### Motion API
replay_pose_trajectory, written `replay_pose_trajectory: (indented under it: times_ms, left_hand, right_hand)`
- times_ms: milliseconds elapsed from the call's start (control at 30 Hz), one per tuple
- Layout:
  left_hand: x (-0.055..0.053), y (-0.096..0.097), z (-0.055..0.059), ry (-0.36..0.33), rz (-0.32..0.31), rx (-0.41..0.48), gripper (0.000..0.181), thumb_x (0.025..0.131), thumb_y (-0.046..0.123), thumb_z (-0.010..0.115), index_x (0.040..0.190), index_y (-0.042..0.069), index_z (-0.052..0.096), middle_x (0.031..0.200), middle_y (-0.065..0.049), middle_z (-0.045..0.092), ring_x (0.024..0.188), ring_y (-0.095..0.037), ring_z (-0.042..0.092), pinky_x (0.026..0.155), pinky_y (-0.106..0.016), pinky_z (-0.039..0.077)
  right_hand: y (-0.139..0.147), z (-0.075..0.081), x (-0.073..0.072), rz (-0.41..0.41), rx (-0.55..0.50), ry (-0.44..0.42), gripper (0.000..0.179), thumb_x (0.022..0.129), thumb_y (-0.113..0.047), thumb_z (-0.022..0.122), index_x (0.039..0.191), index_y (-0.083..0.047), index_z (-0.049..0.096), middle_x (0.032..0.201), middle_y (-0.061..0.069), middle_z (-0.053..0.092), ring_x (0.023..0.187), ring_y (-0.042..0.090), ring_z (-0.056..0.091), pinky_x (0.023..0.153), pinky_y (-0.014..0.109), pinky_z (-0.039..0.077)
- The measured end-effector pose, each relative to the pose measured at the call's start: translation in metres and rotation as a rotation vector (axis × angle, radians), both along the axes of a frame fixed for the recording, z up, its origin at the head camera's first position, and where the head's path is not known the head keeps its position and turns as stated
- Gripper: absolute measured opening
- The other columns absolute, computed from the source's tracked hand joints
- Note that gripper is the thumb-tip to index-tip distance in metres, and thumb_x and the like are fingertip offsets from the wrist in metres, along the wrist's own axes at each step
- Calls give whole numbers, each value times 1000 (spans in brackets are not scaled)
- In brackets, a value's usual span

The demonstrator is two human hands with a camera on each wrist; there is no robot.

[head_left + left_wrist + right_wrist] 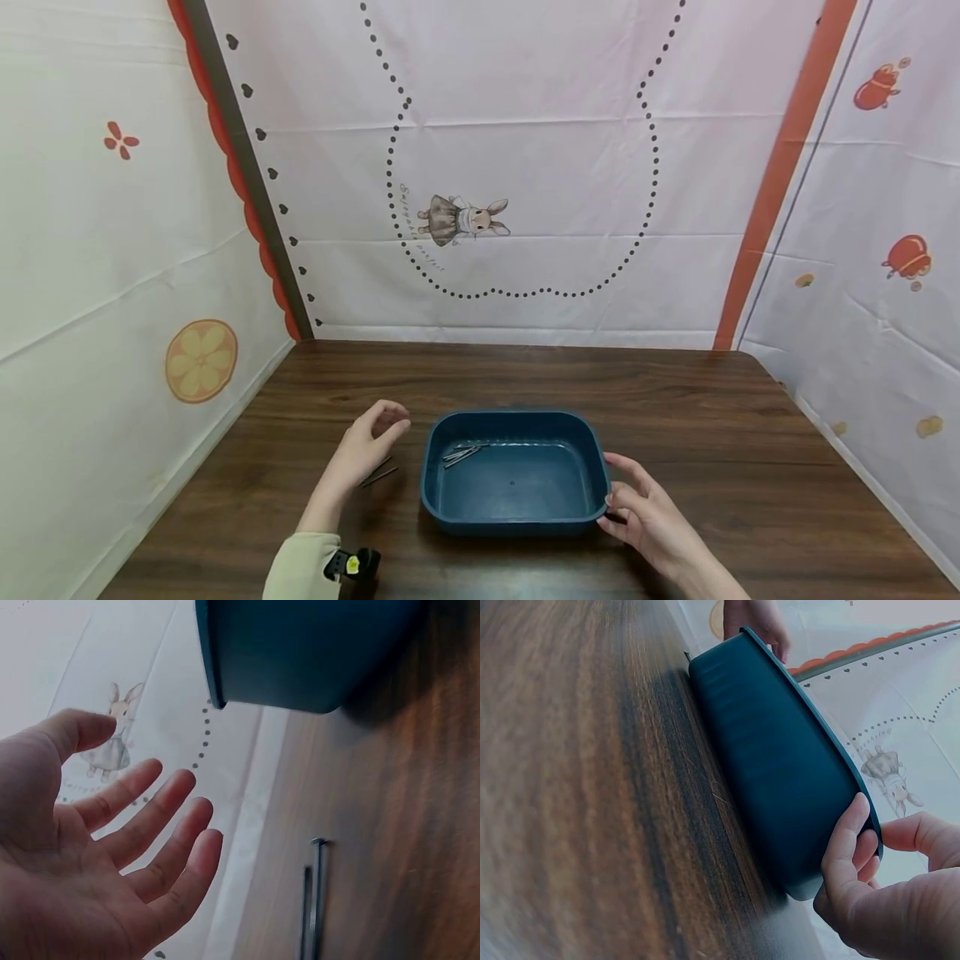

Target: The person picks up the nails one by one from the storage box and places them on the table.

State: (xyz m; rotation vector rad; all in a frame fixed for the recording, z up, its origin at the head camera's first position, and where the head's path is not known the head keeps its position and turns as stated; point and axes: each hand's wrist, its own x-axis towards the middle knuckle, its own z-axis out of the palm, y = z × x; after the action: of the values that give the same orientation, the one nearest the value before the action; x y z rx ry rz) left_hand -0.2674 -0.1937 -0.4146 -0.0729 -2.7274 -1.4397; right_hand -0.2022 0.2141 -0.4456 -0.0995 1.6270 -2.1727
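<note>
A dark blue plastic bin (517,527) sits on the table, with several metal nails (462,455) lying inside at its left. My right hand (647,515) holds the bin's right end; in the right wrist view the thumb and fingers (845,847) pinch its rim. Left of the bin, my left hand (369,442) hovers over the table, its fingers loosely bent and nothing in them. Below that hand, two more nails (380,477) lie on the wood. The left wrist view shows the flat head of one nail (318,892) and the bin's outer wall (277,660).
The dark wooden table (750,433) extends around the bin on all sides. White printed cloth (525,267) hangs behind it and along both sides. A black strap with a small device (354,565) is on the left wrist.
</note>
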Motion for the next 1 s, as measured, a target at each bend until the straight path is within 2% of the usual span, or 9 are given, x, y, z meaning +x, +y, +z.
replay_pose_trajectory:
  times_ms: [233,500,1000]
  left_hand:
    - [2,5,-5,-53,10,163,32,100,25,55,128,11,57,122,-14,64,104,-30,62,78,-38,56]
    - [8,6,-13,-196,28,365,38,102,30,48,136,12,52,130,-19,61,103,-26,65,82,-37,59]
    - [17,15,-16,-246,20,466,46,102,31,48,142,10,46,129,-18,58,98,-19,64,81,-37,59]
  right_hand:
    - [-1,2,2,7,20,8,50,95,-4,48,135,-31,33,95,-8,58,83,8,62,84,27,54]
    - [-1,1,1,13,10,19,49,96,-4,47,134,-32,34,95,-9,59,84,8,63,84,26,55]
    - [0,2,-1,-18,12,-10,54,95,-3,46,140,-27,29,98,-6,58,84,8,63,83,26,55]
